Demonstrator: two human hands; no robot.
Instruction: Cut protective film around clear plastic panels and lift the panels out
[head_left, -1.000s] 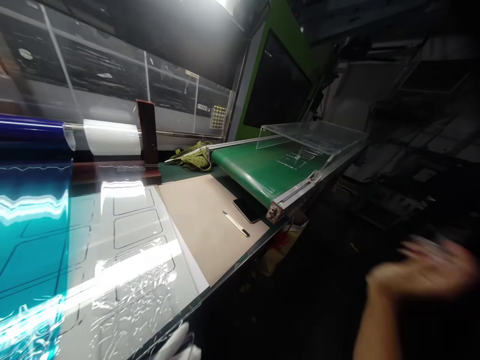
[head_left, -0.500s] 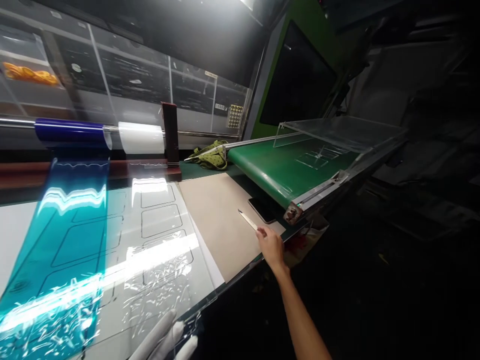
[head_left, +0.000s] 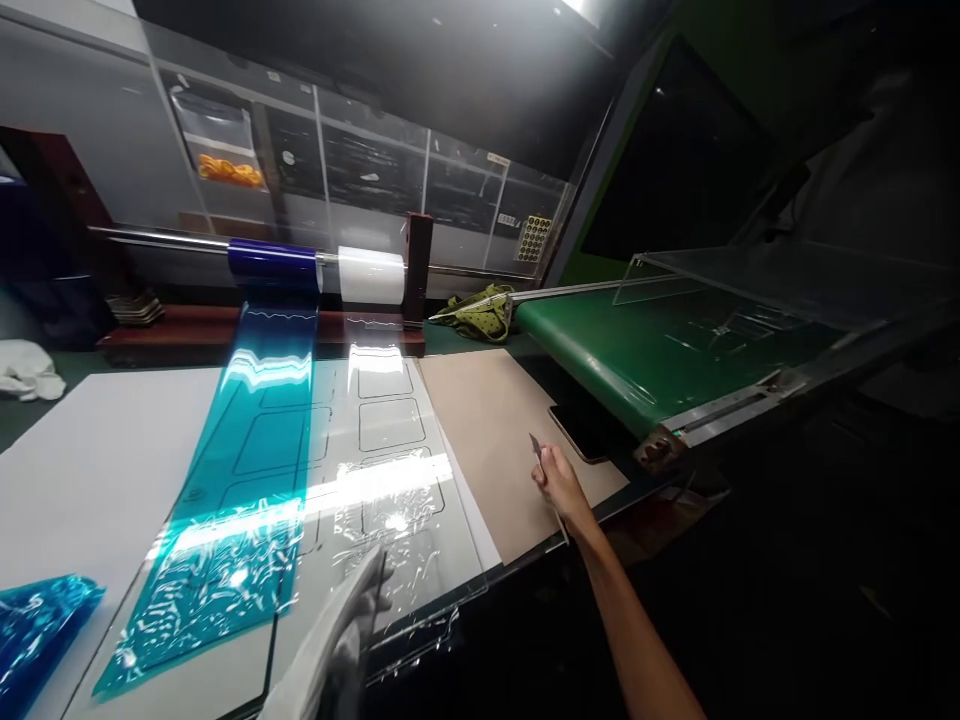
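Observation:
My right hand is closed round a slim knife over the brown board, its blade sticking up past my fingers. My left hand, in a white glove, rests with fingers stretched out on the near edge of a clear plastic sheet marked with rectangles. A strip of blue film runs down the white table from a blue roll on a bar; a white roll sits beside it.
A green conveyor belt under a clear cover stands to the right, with a dark phone lying by its end. A crumpled piece of blue film lies at the near left. An olive cloth sits behind the board.
My right hand has taken the knife up off the brown board and now holds it. My left hand has slid further onto the clear sheet. The view has swung left.

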